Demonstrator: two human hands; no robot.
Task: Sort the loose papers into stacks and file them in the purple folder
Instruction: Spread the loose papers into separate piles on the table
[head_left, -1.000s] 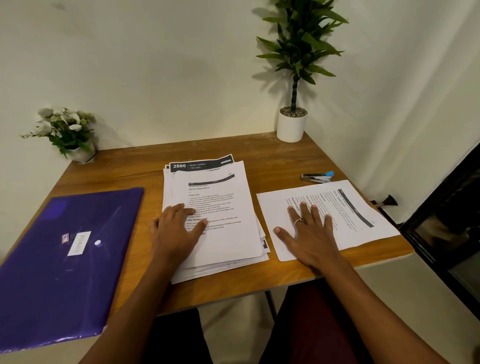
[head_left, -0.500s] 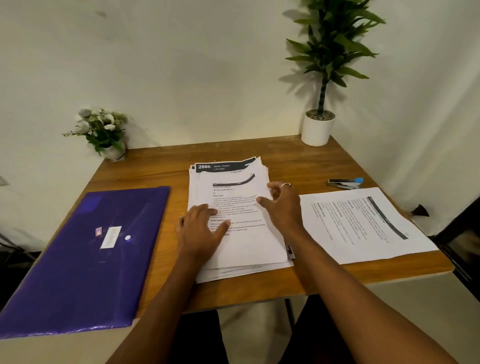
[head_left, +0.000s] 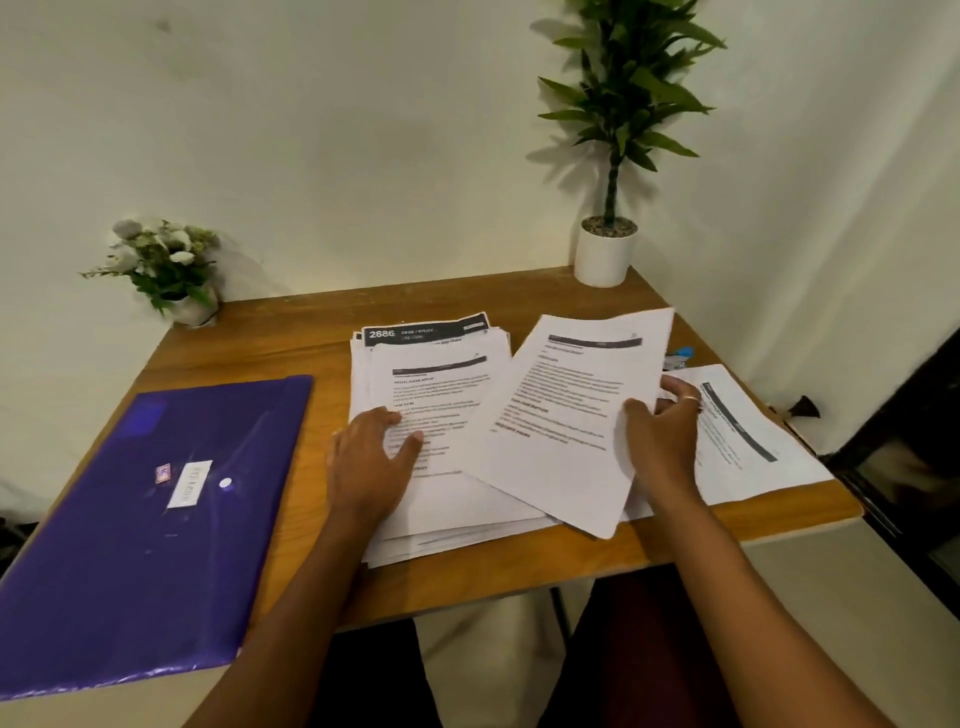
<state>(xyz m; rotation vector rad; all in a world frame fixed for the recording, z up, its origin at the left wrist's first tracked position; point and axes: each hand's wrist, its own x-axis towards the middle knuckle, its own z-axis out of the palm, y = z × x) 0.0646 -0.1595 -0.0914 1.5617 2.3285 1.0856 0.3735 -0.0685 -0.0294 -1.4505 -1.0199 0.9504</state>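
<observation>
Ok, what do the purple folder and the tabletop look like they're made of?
Purple folder: probably thin glossy plastic; it shows sheen and soft wrinkles.
Table: wood or wood-look laminate with a matte finish; it is warm brown with faint grain, and I cannot tell which.

Dim warm light, soft plant (head_left: 626, 93) shadows on wall, wide-angle edge bending, slight blur

One table (head_left: 249, 332) is carrying one purple folder (head_left: 130, 545), one pile of papers (head_left: 431, 358), two loose sheets (a lifted sheet (head_left: 571, 405), a flat sheet (head_left: 753, 447)), two pots (a flowering plant (head_left: 166, 260), a leafy plant (head_left: 618, 104)) and possibly one stapler (head_left: 680, 356). Two hands, left hand (head_left: 369, 467) and right hand (head_left: 665, 436), are showing.
</observation>
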